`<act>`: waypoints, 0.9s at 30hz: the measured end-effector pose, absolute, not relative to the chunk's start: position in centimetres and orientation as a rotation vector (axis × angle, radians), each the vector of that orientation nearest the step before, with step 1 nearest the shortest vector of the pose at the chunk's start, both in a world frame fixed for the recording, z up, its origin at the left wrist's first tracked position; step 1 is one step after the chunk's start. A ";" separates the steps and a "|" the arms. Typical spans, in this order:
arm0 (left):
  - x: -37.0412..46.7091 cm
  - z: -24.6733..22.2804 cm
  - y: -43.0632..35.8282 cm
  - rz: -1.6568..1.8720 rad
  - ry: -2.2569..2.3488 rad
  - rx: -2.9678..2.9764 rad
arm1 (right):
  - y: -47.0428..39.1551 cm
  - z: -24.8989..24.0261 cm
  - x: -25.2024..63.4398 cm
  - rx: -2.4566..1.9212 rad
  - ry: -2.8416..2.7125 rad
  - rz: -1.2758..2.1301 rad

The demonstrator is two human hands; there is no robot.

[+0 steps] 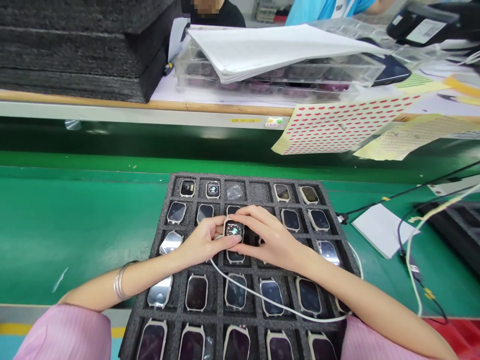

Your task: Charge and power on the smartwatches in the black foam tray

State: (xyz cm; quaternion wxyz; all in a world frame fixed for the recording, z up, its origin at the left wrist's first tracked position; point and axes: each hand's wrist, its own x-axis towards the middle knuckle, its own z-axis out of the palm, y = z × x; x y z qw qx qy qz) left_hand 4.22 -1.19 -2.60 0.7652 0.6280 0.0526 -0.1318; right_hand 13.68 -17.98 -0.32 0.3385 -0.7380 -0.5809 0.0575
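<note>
A smartwatch [234,228] with a lit dial is held above a dark foam tray [258,192]. My left hand [204,240] grips it from the left, with the thumb along its lower edge. From the right, my right hand [273,237] has its fingers at the top and lower side of the same watch. A white cable [258,294] runs from beneath my left hand across the tray to the right; its end is hidden. Below the hands, several more watches, such as a dark one [197,292], lie in the tray's compartments. Another lit watch [213,189] lies in the back row.
A shelf edge [150,109] crosses behind the tray, with black foam blocks [71,55], clear plastic trays [277,82] and papers [285,47] on it. Arrow-printed sheets [337,127] hang over. At right are a white pad [384,230] and cables [414,270]. Two people are beyond.
</note>
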 end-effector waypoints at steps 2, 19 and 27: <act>4.2 -2.6 -1.2 -0.288 0.110 1.367 | -18.0 -0.2 13.7 -1.930 -1.516 0.139; 4.3 -3.4 -1.9 -0.317 0.038 1.338 | -19.7 0.7 19.0 -1.955 -1.255 0.003; 4.8 -3.1 -2.6 -0.418 0.065 1.374 | -23.3 0.2 23.3 -2.331 -1.410 0.157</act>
